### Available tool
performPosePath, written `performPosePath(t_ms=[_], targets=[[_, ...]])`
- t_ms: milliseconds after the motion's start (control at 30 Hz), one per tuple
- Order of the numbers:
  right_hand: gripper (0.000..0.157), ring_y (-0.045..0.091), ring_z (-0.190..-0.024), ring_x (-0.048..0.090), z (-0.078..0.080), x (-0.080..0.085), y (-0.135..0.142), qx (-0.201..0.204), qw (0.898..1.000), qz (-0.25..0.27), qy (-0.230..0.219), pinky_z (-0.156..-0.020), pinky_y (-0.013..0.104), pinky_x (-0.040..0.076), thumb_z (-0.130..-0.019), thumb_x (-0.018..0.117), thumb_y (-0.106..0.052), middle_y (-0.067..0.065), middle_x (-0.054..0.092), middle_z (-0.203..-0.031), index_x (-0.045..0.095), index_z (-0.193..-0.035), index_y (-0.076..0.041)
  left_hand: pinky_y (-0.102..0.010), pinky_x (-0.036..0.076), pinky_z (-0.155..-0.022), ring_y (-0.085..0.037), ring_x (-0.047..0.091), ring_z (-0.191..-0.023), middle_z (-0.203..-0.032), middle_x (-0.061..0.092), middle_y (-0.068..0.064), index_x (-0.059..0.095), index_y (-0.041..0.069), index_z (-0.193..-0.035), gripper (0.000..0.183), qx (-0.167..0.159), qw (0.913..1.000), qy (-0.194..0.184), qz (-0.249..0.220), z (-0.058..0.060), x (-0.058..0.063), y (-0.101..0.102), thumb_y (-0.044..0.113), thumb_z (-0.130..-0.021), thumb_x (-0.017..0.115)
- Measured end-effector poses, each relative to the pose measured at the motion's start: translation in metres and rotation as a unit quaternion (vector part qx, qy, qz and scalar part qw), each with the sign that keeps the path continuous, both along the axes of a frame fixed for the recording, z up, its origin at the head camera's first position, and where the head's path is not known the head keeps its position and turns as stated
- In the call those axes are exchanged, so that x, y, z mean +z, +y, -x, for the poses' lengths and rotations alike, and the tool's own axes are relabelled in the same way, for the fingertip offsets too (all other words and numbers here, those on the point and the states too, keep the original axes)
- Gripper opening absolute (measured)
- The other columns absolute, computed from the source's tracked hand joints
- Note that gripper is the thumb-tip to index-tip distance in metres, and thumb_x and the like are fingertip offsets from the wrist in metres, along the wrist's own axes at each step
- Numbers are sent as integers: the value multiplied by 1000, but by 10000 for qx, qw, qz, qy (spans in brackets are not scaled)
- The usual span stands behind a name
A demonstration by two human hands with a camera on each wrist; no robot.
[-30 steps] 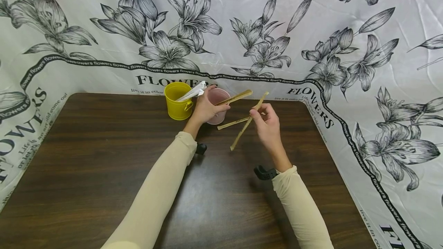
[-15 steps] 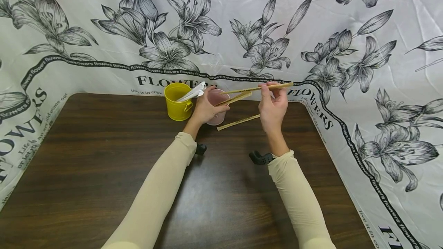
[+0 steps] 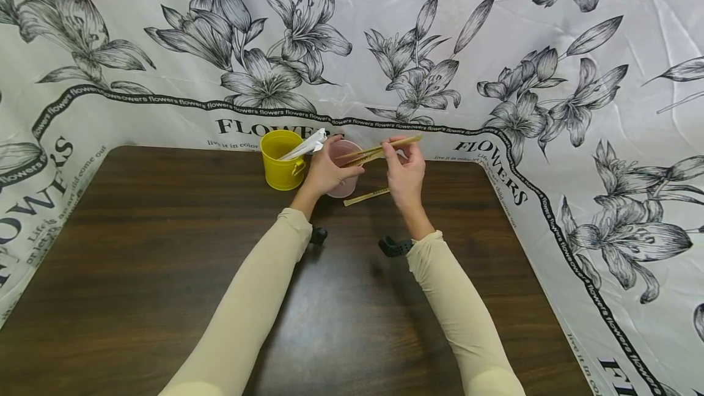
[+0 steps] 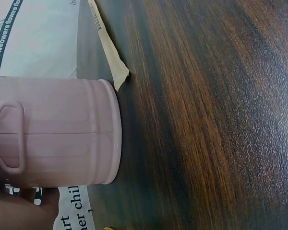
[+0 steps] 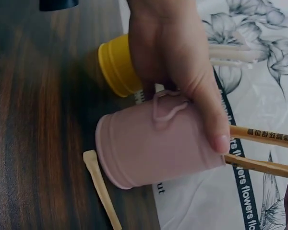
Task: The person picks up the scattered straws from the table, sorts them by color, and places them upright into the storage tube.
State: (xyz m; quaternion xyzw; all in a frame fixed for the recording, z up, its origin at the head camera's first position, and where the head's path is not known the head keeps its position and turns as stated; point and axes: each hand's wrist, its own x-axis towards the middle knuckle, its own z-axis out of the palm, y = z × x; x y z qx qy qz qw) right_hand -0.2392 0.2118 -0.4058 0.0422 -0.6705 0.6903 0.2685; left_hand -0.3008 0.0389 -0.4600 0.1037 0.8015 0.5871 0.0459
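Observation:
My left hand (image 3: 324,170) grips the rim of a small pink bucket (image 3: 344,189), its thumb over the edge in the right wrist view. A brown paper-wrapped straw (image 5: 269,137) with dark printing leans out of that bucket. Between the fingers and thumb of my right hand (image 3: 406,177) is another paper-wrapped straw (image 5: 257,165), slanting into the bucket's mouth. A loose wrapped straw (image 3: 365,197) lies on the table, its tip close to the bucket's base; its far end is hidden behind my right hand. The bucket's inside is mostly hidden.
A yellow bucket (image 3: 282,171) stands just left of the pink one, holding white-wrapped sticks (image 3: 304,145). Dark wooden table (image 3: 165,261) spreads in front. A flower-printed cloth (image 3: 181,78) hangs along the table's back and sides.
My right hand has lifted its straw, turned it from steep to nearly level, then moved left so its end enters the pink bucket. The left hand has stayed on the bucket.

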Motion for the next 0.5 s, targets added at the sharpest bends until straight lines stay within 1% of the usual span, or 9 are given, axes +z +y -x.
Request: performPosePath(t_ms=[67, 133, 233, 333, 400, 500], targets=[[28, 7, -71, 66, -2, 0, -1, 56, 10000, -32, -59, -56, 16, 43, -97, 65, -2, -3, 70, -100, 57, -119, 14, -48, 47, -113, -31, 49, -138, -153, 46, -14, 33, 18, -157, 104, -3, 10000, 11, 18, 0, 0, 0, 43, -74, 91], [30, 4, -60, 58, -3, 1, -1, 122, 9999, -46, -101, -49, 16, 37, -98, 64, -1, -3, 70, -99, 56, -120, 16, -49, 44, -115, -31, 48, -138, -152, 46, -14, 33, 17, -157, 104, -20, 10000, 24, 1, 0, 0, 0, 43, -74, 91], [31, 3, -51, 48, -4, 2, -2, 221, 9996, 63, -140, -44, 15, 34, -98, 64, -1, -4, 70, -98, 54, -121, 16, -49, 43, -116, -31, 48, -138, -152, 46, -14, 33, 18, -157, 104, -8, 10000, 21, 22, 0, 0, -1, 44, -74, 91], [32, 2, -49, 45, -4, 2, -2, 245, 9996, 99, -130, -43, 15, 34, -97, 67, -3, -7, 71, -98, 55, -120, 14, -50, 44, -115, -31, 47, -138, -153, 45, -15, 33, 19, -156, 104, 34, 9999, -1, 109, 0, 0, -1, 46, -74, 91], [32, 0, -49, 44, -5, 1, 0, 231, 9997, 16, -107, -43, 15, 35, -96, 69, -6, -9, 70, -98, 56, -120, 11, -50, 44, -115, -32, 47, -137, -153, 45, -16, 33, 19, -156, 104, 50, 9999, 0, 147, 0, 0, -1, 45, -74, 91], [33, 1, -47, 44, -9, 0, 6, 223, 9997, -61, -35, -43, 15, 36, -95, 70, -7, -9, 70, -101, 56, -121, 8, -51, 44, -115, -33, 46, -137, -153, 44, -17, 33, 20, -156, 103, 28, 9999, -28, 119, 0, 1, -1, 44, -74, 91]])
